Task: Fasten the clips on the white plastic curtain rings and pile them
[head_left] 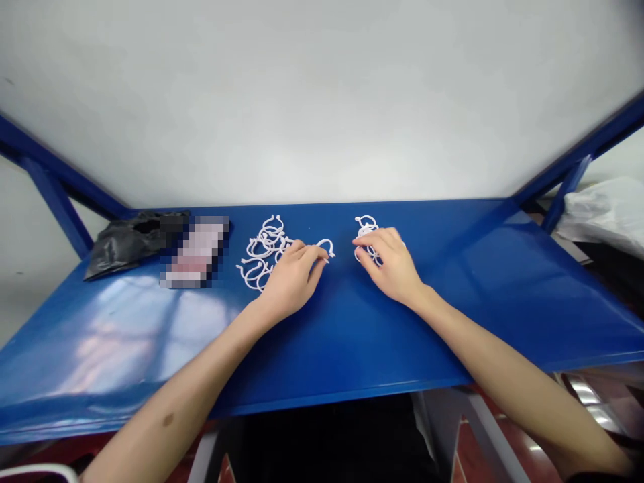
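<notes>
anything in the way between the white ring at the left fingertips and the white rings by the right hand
Nothing visible between the single ring and the right cluster, just blue tabletop; the right hand itself partly covers that cluster.

Premises: Workshop or Workroom

We judge this a workshop or similar workroom; we cannot tell which. We note a blue bench [372, 355] flanked by blue metal braces [58, 202], a plain white backing [322, 100], red floor tiles [520, 439] below, and white open rings [261, 256] in two loose clusters.
</notes>
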### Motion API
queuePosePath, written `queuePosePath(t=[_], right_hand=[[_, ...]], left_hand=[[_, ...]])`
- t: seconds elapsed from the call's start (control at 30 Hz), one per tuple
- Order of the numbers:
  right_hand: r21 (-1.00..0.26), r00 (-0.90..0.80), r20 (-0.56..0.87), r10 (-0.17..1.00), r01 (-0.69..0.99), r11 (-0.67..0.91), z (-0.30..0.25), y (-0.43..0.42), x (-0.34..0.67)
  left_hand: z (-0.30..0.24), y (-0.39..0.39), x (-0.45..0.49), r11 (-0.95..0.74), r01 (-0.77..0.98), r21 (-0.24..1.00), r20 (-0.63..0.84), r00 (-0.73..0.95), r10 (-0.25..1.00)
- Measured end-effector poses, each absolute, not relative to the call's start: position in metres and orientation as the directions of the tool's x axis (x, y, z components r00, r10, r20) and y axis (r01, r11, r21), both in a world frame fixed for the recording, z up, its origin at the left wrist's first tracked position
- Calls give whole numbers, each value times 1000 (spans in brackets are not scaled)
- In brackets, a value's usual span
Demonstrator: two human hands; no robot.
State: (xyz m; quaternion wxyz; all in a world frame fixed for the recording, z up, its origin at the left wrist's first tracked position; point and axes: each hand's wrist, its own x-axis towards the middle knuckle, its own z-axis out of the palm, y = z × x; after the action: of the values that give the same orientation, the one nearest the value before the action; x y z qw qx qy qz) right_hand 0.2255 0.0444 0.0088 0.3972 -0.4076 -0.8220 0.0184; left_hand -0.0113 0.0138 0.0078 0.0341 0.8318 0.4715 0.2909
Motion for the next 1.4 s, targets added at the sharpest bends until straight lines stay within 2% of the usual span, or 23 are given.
queuePosePath(t=[0.1, 0.17, 0.3, 0.43, 0.53, 0.63, 0.9, 1.07, 1.27, 1.4], right_hand=[[-402, -467, 577, 670, 553, 730, 9, 29, 216], [-452, -500, 530, 685, 517, 727, 7, 23, 212], [-548, -469, 496, 731, 484, 682, 2, 21, 211], [-617, -437, 491, 753, 436, 655, -2, 21, 211], [-593, -462, 511, 725, 421, 686, -3, 19, 207], [-532, -509, 553, 660, 394, 750, -2, 17, 204], [-345, -575, 632, 520, 393, 852, -3, 10, 208], [-187, -636, 617, 464, 454, 871, -4, 5, 210], [-173, -607, 634, 480, 494, 852, -2, 11, 206], [-240, -450, 677, 582, 613, 753, 6, 31, 213]], left_hand=[[16, 8, -9, -502, 586, 636, 364, 345, 865], [19, 6, -9, -433, 459, 776, 294, 344, 892], [21, 6, -11, -385, 337, 859, 264, 353, 898], [22, 6, -11, -378, 385, 842, 259, 325, 910], [21, 5, -10, -383, 432, 816, 262, 314, 912], [16, 4, -8, -422, 482, 768, 306, 303, 902], [4, -7, 0, -591, 585, 555, 541, 286, 791], [1, -11, 2, -661, 640, 391, 627, 340, 701], [5, -7, -1, -617, 710, 340, 554, 379, 741], [17, 5, -14, -488, 774, 404, 501, 259, 826]])
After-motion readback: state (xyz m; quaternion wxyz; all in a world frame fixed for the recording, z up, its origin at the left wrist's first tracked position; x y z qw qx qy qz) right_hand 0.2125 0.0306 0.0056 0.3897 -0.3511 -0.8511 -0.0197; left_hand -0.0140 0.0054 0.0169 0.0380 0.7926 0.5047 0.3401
